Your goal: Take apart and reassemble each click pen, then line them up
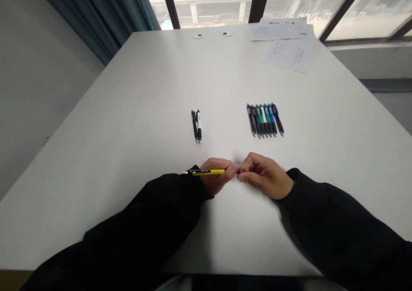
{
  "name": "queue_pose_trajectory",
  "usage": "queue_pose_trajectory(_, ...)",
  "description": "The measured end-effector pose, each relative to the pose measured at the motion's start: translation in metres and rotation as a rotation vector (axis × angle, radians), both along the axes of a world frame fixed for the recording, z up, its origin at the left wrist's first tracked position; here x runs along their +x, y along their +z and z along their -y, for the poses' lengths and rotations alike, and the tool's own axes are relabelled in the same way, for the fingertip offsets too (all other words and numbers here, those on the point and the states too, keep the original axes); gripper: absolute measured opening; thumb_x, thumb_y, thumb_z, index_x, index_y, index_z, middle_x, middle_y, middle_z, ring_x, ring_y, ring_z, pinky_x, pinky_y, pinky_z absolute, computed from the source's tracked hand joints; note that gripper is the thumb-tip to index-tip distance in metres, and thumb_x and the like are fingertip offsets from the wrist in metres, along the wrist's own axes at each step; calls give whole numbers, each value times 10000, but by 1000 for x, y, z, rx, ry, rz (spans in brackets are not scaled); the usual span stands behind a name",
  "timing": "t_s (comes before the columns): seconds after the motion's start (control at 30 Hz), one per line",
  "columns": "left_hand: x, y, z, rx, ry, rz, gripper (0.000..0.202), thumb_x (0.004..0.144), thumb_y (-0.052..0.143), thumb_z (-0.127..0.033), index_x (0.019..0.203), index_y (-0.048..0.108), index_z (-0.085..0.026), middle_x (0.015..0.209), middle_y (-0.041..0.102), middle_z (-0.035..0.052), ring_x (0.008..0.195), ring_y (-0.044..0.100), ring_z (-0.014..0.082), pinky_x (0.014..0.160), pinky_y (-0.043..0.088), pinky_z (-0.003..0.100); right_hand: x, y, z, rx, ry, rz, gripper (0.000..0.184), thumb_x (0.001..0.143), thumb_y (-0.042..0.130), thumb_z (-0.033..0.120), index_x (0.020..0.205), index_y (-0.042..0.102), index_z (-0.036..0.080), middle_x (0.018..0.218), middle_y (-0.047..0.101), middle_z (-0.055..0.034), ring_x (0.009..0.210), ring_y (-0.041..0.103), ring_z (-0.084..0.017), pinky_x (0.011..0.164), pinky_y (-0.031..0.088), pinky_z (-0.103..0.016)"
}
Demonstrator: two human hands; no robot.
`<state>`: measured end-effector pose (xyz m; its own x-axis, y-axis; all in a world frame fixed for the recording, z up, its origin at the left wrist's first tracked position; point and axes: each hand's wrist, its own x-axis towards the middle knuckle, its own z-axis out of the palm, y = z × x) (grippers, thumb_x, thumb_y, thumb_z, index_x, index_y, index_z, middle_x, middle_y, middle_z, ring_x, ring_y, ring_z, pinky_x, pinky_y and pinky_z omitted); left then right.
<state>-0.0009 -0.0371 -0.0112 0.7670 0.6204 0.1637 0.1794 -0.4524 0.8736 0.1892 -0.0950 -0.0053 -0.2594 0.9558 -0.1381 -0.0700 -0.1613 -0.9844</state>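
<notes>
My left hand is closed round a yellow pen that lies level, its dark clip end pointing left. My right hand pinches the pen's other end, fingertips meeting the left hand's just above the white table. Beyond the hands, two pens, one black and one white-and-black, lie side by side. To their right lies a neat row of several pens in black, green, white and blue.
Printed paper sheets lie at the far right of the table near the window. Two small round discs sit at the far edge. A blue curtain hangs at the back left.
</notes>
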Motion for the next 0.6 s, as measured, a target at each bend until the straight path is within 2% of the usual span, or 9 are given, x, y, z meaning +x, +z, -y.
queue_pose_trajectory(0.1, 0, 0, 1, -29, 32, 36, 484, 976, 301, -461, 575, 320, -189, 533, 306, -42, 498, 310, 88, 525, 259, 274, 1, 1, -1, 39, 7, -8, 294, 758, 784, 359, 835, 559, 186, 646, 578, 37, 546, 483, -90, 525, 402, -234)
queue_pose_trajectory(0.17, 0, 1, 0, -47, 52, 34, 489, 972, 314, -473, 577, 352, -187, 536, 343, -36, 508, 329, 93, 527, 271, 271, 4, 3, -2, 65, 61, 41, 255, 850, 685, 404, 897, 597, 170, 719, 620, -6, 596, 519, -107, 559, 426, -251)
queue_pose_trajectory(0.27, 0, 2, 0, -63, 67, 23, 494, 969, 328, -481, 581, 400, -184, 534, 401, -25, 516, 362, 99, 530, 291, 267, 6, 5, -4, 80, 135, 165, 347, 968, 493, 421, 818, 638, 144, 726, 636, -45, 596, 530, -109, 565, 427, -257)
queue_pose_trajectory(0.33, 1, 2, 0, -81, 80, 21, 504, 967, 340, -483, 570, 415, -182, 526, 424, -20, 511, 380, 98, 534, 307, 264, 5, 4, -3, 82, 107, 167, 290, 949, 542, 393, 816, 629, 150, 683, 606, -19, 570, 511, -100, 540, 411, -245)
queue_pose_trajectory(0.4, 1, 1, 0, -116, 98, 30, 518, 966, 345, -484, 558, 433, -178, 517, 444, -17, 503, 402, 96, 537, 325, 260, 4, 2, -3, 83, 42, 83, 187, 885, 653, 350, 916, 595, 175, 652, 556, 30, 544, 481, -89, 512, 392, -225)
queue_pose_trajectory(0.47, 1, 0, 1, -152, 110, 43, 526, 965, 351, -486, 558, 462, -173, 515, 465, -13, 500, 429, 95, 538, 342, 253, 3, 0, -3, 79, 2, 14, 244, 851, 697, 332, 992, 554, 195, 645, 519, 57, 534, 466, -85, 499, 386, -215)
queue_pose_trajectory(0.53, 0, -2, 1, -171, 111, 57, 520, 962, 363, -483, 572, 498, -166, 523, 483, -10, 505, 451, 95, 540, 355, 246, 4, -1, -4, 63, 28, 48, 211, 896, 633, 371, 965, 565, 184, 659, 537, 38, 539, 475, -89, 504, 396, -223)
queue_pose_trajectory(0.6, 0, -3, 0, -181, 102, 66, 506, 959, 383, -473, 588, 525, -160, 532, 495, -10, 512, 462, 94, 541, 364, 240, 6, -1, -4, 44, 71, 140, 279, 951, 529, 415, 861, 596, 159, 662, 568, 2, 539, 484, -93, 509, 403, -236)
